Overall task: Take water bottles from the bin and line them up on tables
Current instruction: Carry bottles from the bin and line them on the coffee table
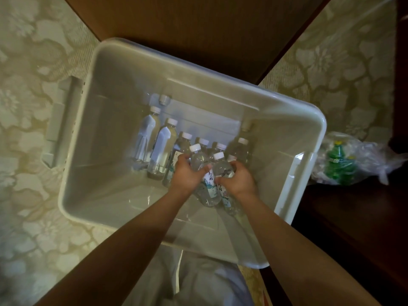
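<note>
A large translucent grey bin (92,151) sits on the patterned floor below me. Inside it, several clear water bottles with white caps stand in a row along the far side, such as a bottle at the left end (146,133). Both arms reach down into the bin. My left hand (184,173) grips one water bottle (198,161) just below its neck. My right hand (237,180) grips a second water bottle (220,165) right beside the first. Both held bottles tilt toward me, with printed labels showing between my hands.
A brown wooden table (198,25) stands just beyond the bin's far rim. Dark wooden furniture (353,228) lies to the right, with a clear plastic bag of green bottles (340,164) on it. Pale floral carpet (26,107) surrounds the bin on the left.
</note>
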Tool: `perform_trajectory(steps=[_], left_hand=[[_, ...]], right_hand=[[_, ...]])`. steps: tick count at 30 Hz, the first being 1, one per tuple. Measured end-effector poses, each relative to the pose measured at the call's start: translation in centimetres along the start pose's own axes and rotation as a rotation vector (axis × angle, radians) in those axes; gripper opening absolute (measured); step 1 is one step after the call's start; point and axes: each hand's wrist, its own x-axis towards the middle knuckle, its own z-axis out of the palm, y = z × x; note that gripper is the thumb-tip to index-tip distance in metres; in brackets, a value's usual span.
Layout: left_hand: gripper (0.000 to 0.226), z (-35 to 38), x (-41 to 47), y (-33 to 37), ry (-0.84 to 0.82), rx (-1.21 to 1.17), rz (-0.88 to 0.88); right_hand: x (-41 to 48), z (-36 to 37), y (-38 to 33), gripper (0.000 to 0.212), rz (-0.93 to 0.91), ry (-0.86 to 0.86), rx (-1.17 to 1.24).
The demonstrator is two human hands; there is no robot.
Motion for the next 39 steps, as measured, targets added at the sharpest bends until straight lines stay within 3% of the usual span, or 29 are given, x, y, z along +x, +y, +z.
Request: perform_trajectory(steps=[9,17,26,34,39], left_hand=[[0.055,-0.8,0.0,1.3,-0.06,-0.056,0.033],[0.051,-4.9,-3.4,2.6,-0.034,-0.132,0.144],[0.066,-14.5,-9.1,3.8,0.052,-0.358,0.26],[0.068,-24.1,-16.2,2.0,0.067,-0.514,0.419],[0.057,-31.3,-21.2,-0.9,0.121,-0.616,0.525]], right_hand=[[1.1,-0.8,-1.4,0.05,-0.009,-0.072,-0.076],[-2.1,-2.3,-4.9,0.056,-0.135,-0.089,0.078],[-10.1,-2.5,-12.2,0.054,-0.281,-0.162,0.201],[-20.3,-1.0,-18.1,0.051,-0.447,-0.256,0.173],[-27.4,3.5,-21.8,0.051,-0.572,-0.293,0.154]])
